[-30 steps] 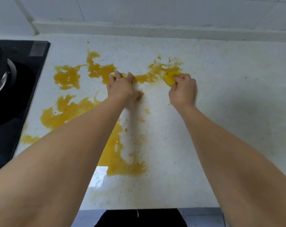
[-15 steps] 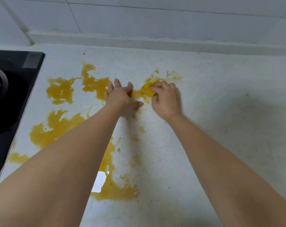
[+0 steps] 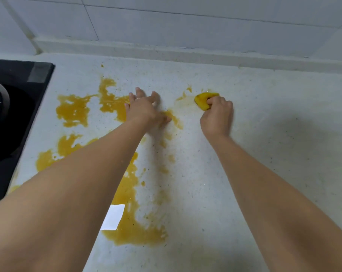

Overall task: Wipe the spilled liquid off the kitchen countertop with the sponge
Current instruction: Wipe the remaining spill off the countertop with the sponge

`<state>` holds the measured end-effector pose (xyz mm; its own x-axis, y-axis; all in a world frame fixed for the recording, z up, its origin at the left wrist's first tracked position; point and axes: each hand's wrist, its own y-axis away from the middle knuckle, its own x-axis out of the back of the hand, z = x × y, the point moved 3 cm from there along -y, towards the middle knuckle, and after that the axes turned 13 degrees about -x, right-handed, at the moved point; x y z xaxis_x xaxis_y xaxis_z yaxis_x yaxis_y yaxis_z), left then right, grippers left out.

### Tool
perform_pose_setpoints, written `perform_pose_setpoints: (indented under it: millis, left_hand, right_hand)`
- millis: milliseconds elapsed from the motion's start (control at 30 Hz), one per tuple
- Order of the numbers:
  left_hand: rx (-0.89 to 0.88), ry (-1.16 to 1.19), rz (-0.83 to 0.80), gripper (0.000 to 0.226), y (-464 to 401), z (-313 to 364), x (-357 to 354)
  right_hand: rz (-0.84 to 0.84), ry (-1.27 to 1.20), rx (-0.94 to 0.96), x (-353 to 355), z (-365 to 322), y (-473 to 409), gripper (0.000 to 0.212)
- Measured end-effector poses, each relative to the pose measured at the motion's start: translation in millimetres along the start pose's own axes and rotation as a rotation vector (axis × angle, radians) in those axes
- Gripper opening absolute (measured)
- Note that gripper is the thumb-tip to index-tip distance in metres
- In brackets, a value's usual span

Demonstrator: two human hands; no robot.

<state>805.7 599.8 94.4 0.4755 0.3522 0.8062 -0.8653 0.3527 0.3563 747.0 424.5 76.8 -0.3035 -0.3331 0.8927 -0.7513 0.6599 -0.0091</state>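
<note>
White tiles (image 3: 166, 20) are lining the far wall above a raised ledge (image 3: 185, 54) that is closing off the far edge of the pale speckled countertop (image 3: 283, 154). At the far left a black stove (image 3: 19, 99) is sitting with its right edge just beside the nearest patches of orange spilled liquid (image 3: 72, 110). That liquid is lying in ragged patches across the left and middle of the countertop, from beside the stove down to a large pool near the front, where a bright reflection is showing. Faint orange smears are running between the two forearms. The right part of the countertop is showing only bare speckled surface and a soft shadow, stretching well away from the spill.

The left hand (image 3: 144, 110) is pressing flat on the countertop with its fingers spread straight, at the right edge of a far patch. The right hand (image 3: 217, 114) is curling its fingers around the yellow sponge (image 3: 203, 100), gripping it tightly and holding it down on the countertop at the far right end of the spill, beside a few small orange spots. The two hands are staying apart, with a streak of liquid between them.
</note>
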Motion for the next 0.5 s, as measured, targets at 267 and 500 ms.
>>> perform_pose_setpoints:
  millis: [267,500]
  left_hand:
    - [-0.021,-0.012,-0.047,0.094,-16,-10,-3]
    - [-0.014,-0.039,-0.054,0.096,-18,-8,-1]
  right_hand:
    - [0.017,-0.009,-0.036,-6,-6,-47,0.04]
    - [-0.093,-0.054,0.298,-22,-33,-24,0.038]
